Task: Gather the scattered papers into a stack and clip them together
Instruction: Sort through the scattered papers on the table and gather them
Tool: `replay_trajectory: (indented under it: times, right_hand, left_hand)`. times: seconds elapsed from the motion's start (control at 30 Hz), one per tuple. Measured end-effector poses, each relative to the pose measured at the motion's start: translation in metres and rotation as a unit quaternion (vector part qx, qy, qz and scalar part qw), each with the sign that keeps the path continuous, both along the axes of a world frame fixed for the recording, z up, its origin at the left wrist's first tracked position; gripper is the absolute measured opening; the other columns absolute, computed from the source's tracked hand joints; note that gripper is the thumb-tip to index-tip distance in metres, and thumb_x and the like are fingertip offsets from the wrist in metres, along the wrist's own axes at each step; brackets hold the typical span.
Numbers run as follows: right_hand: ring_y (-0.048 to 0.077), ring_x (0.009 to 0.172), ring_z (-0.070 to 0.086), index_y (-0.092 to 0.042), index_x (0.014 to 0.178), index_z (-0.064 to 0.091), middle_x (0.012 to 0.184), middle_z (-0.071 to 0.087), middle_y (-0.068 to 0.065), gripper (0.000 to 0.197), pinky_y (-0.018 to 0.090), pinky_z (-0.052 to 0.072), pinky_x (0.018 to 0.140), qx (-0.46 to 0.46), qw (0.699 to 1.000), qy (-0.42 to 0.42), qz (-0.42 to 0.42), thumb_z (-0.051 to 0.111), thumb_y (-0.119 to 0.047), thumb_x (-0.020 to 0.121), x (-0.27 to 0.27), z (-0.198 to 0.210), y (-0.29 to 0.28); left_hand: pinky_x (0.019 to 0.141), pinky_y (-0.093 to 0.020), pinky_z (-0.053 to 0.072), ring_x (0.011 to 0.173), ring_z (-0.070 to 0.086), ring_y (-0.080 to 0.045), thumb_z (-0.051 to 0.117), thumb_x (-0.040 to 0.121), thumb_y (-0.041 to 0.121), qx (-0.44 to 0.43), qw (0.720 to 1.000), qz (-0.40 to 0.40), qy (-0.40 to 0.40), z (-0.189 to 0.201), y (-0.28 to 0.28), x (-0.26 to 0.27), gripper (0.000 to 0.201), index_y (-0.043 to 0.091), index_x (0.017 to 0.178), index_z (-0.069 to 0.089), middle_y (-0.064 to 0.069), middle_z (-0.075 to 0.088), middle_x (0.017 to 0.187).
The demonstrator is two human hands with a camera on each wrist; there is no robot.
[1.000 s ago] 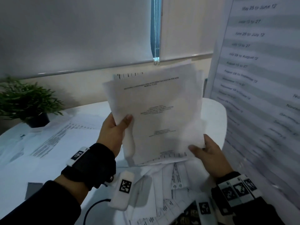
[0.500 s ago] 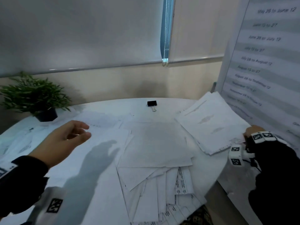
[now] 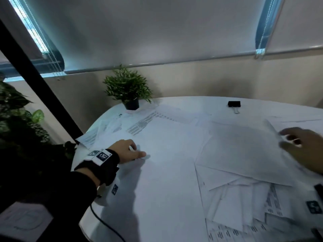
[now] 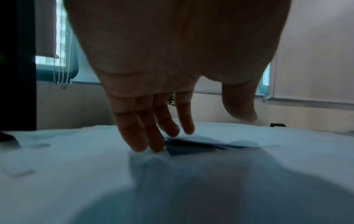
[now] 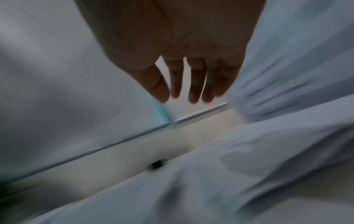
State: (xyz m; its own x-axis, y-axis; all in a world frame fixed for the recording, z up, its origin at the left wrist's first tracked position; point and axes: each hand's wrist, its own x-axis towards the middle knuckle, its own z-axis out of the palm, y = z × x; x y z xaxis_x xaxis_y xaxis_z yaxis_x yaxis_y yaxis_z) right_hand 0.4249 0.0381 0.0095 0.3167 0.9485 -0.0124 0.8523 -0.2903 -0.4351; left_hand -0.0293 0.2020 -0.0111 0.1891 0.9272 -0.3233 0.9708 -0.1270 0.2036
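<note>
Loose white papers lie scattered over a round white table [image 3: 188,102]. My left hand [image 3: 135,152] is at the table's left side, its straight fingertips [image 4: 151,145] pressing on a blank sheet [image 3: 166,175]. My right hand [image 3: 293,142] is blurred over the right edge of a large middle sheet [image 3: 241,149]; its fingers [image 5: 193,91] are extended and hold nothing. A black binder clip [image 3: 234,104] sits alone at the table's far side, away from both hands. Several printed sheets [image 3: 244,217] overlap at the front right.
A small potted plant [image 3: 128,89] stands at the far left of the table, on more printed pages [image 3: 139,124]. A black post [image 3: 35,75] and leafy plants [image 3: 17,119] stand left of the table. A black cable [image 3: 104,224] hangs at the near edge.
The held-up stack was laid down at the right. My left hand dropped onto a sheet at the left, my right hand came in over the middle sheet, and the head view swung left.
</note>
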Motion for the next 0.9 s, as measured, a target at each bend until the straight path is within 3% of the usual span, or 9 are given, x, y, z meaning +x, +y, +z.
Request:
replay_trajectory:
  times: [0.07,0.2,0.33,0.43,0.6,0.67,0.73,0.8,0.9]
  right_hand:
    - [0.020,0.115,0.047,-0.033,0.130,0.044,0.129,0.048,0.001,0.053,0.033,0.035,0.101,-0.099,0.991,-0.011,0.085,0.056,-0.054,0.083,-0.055,0.001,0.005]
    - [0.014,0.136,0.031,-0.035,0.147,0.018,0.148,0.029,-0.007,0.115,0.029,0.026,0.111,-0.239,0.946,-0.032,0.217,0.032,-0.096,0.050,-0.117,-0.009,0.011]
    - [0.017,0.133,0.035,-0.030,0.148,0.018,0.149,0.029,-0.001,0.087,0.031,0.031,0.109,-0.260,0.937,-0.094,0.213,0.049,-0.072,0.078,-0.129,-0.019,0.008]
    - [0.020,0.136,0.031,-0.030,0.148,0.015,0.152,0.024,0.001,0.082,0.035,0.029,0.111,-0.264,0.937,-0.084,0.212,0.049,-0.065,0.082,-0.132,-0.023,0.005]
    - [0.014,0.141,0.025,-0.026,0.150,0.015,0.156,0.020,-0.003,0.087,0.032,0.021,0.116,-0.258,0.945,-0.011,0.198,0.043,-0.071,0.081,-0.126,-0.015,0.000]
    - [0.013,0.138,0.029,-0.024,0.148,0.024,0.154,0.028,-0.002,0.091,0.028,0.021,0.113,-0.200,0.965,0.046,0.161,0.032,-0.079,0.075,-0.127,-0.012,-0.002]
    - [0.011,0.129,0.037,-0.024,0.139,0.041,0.145,0.041,0.000,0.064,0.026,0.023,0.110,-0.060,0.983,0.144,0.096,0.031,-0.062,0.088,-0.129,-0.007,-0.005]
    - [0.015,0.123,0.044,-0.031,0.125,0.052,0.132,0.051,-0.003,0.047,0.035,0.026,0.114,0.101,0.961,0.256,0.008,0.036,-0.058,0.092,-0.125,-0.006,-0.006]
    - [0.018,0.105,0.056,-0.044,0.101,0.054,0.105,0.057,-0.010,0.058,0.044,0.045,0.098,0.266,0.901,0.340,-0.044,0.042,-0.087,0.064,-0.129,0.014,-0.015]
  left_hand:
    - [0.095,-0.039,0.044,0.115,0.049,-0.023,0.066,0.066,0.071,0.007,0.999,-0.042,0.009,0.000,-0.009,0.016,0.072,0.026,0.121,0.053,-0.003,0.050,0.125]
    - [0.101,-0.043,0.042,0.120,0.042,-0.018,0.074,0.056,0.071,-0.028,0.991,-0.132,0.014,0.006,-0.028,0.045,0.083,0.032,0.126,0.050,0.005,0.044,0.123]
    - [0.088,-0.032,0.046,0.101,0.051,-0.014,0.081,0.055,0.057,-0.015,0.985,-0.167,0.048,-0.006,-0.040,0.054,0.063,0.029,0.104,0.053,0.011,0.049,0.100]
    - [0.064,-0.021,0.040,0.087,0.052,-0.013,0.082,0.063,0.041,-0.008,0.989,-0.146,-0.004,-0.010,-0.044,0.053,0.041,0.029,0.089,0.053,0.011,0.053,0.089]
    - [0.065,-0.021,0.037,0.087,0.052,-0.012,0.079,0.073,0.026,-0.017,0.989,-0.122,-0.080,0.004,-0.049,0.042,0.055,0.029,0.121,0.051,0.009,0.057,0.100]
    - [0.071,-0.021,0.037,0.081,0.052,-0.007,0.075,0.078,0.030,0.012,0.983,-0.161,-0.088,0.022,-0.049,0.038,0.030,0.027,0.106,0.063,0.016,0.057,0.085]
    - [0.064,-0.021,0.037,0.063,0.050,0.000,0.072,0.080,0.033,0.049,0.967,-0.167,-0.185,0.057,-0.049,0.034,0.013,0.026,0.078,0.062,0.019,0.057,0.064]
    - [0.061,-0.023,0.043,0.059,0.054,-0.001,0.068,0.079,0.032,0.104,0.931,-0.123,-0.326,0.098,-0.053,0.036,0.009,0.026,0.077,0.061,0.018,0.062,0.065]
    - [0.069,-0.029,0.049,0.072,0.061,-0.012,0.054,0.075,0.027,0.272,0.867,-0.083,-0.410,0.136,-0.071,0.054,0.020,0.023,0.092,0.062,0.003,0.067,0.081]
